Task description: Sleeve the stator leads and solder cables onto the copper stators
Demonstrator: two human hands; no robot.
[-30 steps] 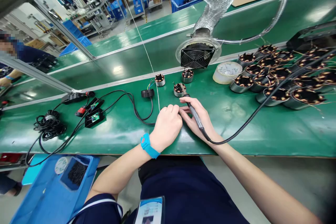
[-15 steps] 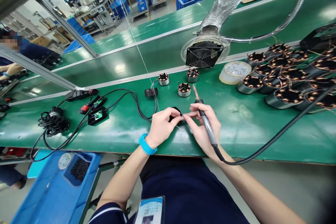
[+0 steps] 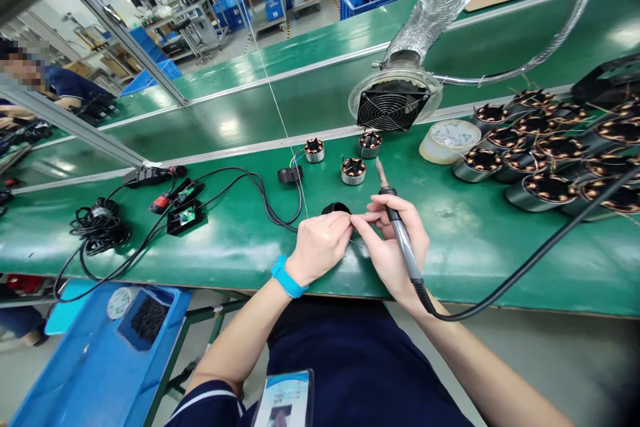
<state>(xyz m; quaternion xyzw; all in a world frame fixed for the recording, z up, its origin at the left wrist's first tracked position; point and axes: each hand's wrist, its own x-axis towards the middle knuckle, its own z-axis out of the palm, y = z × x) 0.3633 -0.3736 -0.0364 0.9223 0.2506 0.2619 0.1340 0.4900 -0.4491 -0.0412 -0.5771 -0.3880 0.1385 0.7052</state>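
Holding the iron [image 3: 405,243] in the right hand [image 3: 389,255], aimed away from the body. Curling the left hand [image 3: 320,248] close, touching the right's fingertips, just before the half-hidden black part [image 3: 335,207]; cannot tell whether gripping it. Farther out, with two stators [image 3: 353,174] upright on the bench [image 3: 440,220], near the iron's tip.
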